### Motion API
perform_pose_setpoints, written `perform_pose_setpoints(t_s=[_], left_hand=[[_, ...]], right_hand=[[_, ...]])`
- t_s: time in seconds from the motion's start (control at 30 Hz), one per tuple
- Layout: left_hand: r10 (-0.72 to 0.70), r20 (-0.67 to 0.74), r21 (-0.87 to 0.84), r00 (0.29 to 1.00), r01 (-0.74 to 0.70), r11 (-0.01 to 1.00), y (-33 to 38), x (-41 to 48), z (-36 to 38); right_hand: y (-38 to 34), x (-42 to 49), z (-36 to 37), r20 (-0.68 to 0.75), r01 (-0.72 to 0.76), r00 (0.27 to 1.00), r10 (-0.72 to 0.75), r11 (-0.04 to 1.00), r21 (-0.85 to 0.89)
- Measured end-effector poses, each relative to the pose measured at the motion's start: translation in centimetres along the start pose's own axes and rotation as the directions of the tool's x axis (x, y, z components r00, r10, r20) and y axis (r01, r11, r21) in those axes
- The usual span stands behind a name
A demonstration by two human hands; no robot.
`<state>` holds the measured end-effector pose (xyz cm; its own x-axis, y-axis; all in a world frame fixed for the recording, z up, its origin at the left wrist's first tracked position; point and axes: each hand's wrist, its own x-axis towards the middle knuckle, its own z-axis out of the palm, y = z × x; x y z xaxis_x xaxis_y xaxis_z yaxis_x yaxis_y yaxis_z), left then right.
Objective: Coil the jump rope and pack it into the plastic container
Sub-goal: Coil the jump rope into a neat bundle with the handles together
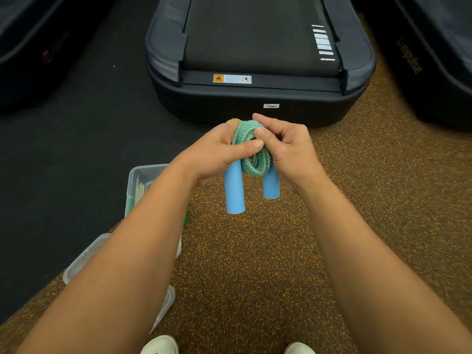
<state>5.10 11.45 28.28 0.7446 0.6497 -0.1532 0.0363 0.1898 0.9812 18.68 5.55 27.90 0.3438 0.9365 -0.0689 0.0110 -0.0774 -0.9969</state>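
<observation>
- Blue-and-green braided cord of the jump rope [251,152] sits bunched in a tight coil between two bare hands, held in the air above speckled rubber floor [255,251], just short of a treadmill [258,60].
- Left hand [219,154] grips the coil from its side, thumb pressed across the loops; right hand [286,149] pinches the top turns with fingertips.
- Two light-blue handles [234,190] hang down freely beneath the bundle, unsupported.
- Clear plastic container [143,185] waits on the floor to the left, partly hidden behind the left forearm; a second clear piece [84,256], perhaps its lid, lies nearer the feet.
- Risk: easing either grip during the carry could let the springy loops unwind.
- Risk: dangling handles may catch the container rim, tipping it or pulling turns loose.
</observation>
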Motion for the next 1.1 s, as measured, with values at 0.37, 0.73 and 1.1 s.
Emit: perform_pose_setpoints(t_s=[0.37, 0.73, 1.1], left_hand=[[-0.051, -0.097, 0.059, 0.994, 0.057, 0.997, -0.1, -0.3, -0.7], [-0.019, -0.142, 0.075, 0.990, 0.030, 0.997, -0.1, -1.0, -1.7], [0.010, -0.162, 0.076, 0.987, 0.003, 0.997, 0.7, -2.3, -3.3]], right_hand=[[-0.3, -0.4, -0.2, 0.205, -0.114, 0.974, 0.099, 0.991, 0.063], [0.3, -0.5, 1.9, -0.035, -0.095, 0.994, 0.101, 0.983, 0.156], [0.4, -1.2, 3.9, 0.123, -0.098, 0.990, 0.069, 0.964, 0.246]])
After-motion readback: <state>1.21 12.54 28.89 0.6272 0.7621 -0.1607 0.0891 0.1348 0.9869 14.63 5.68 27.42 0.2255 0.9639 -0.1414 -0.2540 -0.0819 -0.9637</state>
